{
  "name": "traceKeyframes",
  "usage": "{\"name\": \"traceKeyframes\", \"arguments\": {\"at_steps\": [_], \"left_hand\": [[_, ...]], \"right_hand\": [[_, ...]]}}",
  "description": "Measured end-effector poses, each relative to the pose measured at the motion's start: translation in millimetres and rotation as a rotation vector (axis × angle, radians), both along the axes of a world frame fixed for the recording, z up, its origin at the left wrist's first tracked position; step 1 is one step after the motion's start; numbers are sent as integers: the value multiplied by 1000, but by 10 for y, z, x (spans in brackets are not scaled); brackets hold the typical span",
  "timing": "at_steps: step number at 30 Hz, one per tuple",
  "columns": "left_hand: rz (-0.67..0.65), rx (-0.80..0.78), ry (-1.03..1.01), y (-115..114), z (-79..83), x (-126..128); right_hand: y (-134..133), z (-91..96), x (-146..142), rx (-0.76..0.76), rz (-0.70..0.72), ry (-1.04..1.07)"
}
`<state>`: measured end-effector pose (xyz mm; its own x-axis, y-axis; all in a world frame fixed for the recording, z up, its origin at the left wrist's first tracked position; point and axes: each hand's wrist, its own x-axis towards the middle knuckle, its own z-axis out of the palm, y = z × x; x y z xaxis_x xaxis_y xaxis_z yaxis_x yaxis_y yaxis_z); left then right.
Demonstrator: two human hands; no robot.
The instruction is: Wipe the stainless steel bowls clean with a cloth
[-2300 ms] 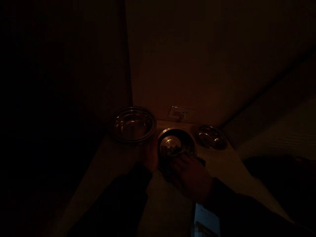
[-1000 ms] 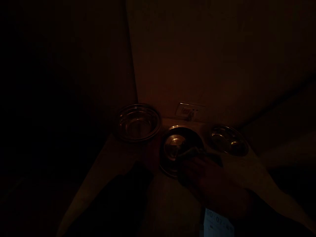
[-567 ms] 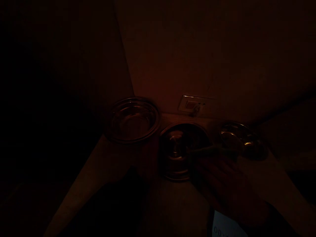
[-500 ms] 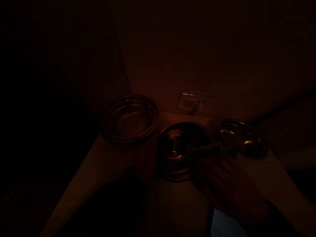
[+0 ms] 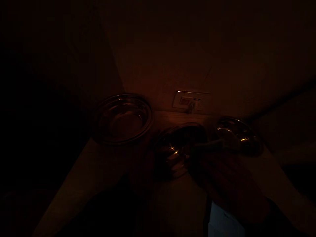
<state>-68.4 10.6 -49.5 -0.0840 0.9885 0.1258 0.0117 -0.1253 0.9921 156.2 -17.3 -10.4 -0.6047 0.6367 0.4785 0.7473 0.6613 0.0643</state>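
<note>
The picture is very dark. A small steel bowl [image 5: 176, 149] stands tilted on a pale counter [image 5: 98, 168], its outer wall catching the light. My left hand [image 5: 142, 164] is pressed against the bowl's left side and seems to grip it. My right hand [image 5: 222, 179] lies at the bowl's right, closed on a dark cloth [image 5: 209, 144] that stretches along the bowl's right rim. Both sleeves are dark.
A wider steel bowl [image 5: 123, 118] stands at the counter's back left corner and another steel bowl [image 5: 238, 135] at the back right. A wall socket [image 5: 189, 100] sits behind them. Something pale and flat [image 5: 222, 223] shows under my right wrist.
The middle bowl has been tipped up from lying flat, so its outside now shows. My right hand with the cloth has moved from inside the bowl to its right rim.
</note>
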Motion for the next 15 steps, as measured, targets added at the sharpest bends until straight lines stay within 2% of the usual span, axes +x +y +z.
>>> {"name": "traceKeyframes", "arguments": {"at_steps": [4,8,15], "left_hand": [[33,61,25,-2,-39,-4],[7,46,73,11,18,18],[-163,29,-27,21,146,70]], "right_hand": [[-9,-23,-5,-19,-21,-3],[-20,-46,-4,-47,-34,-24],[-19,-88,-60,-86,-49,-39]]}}
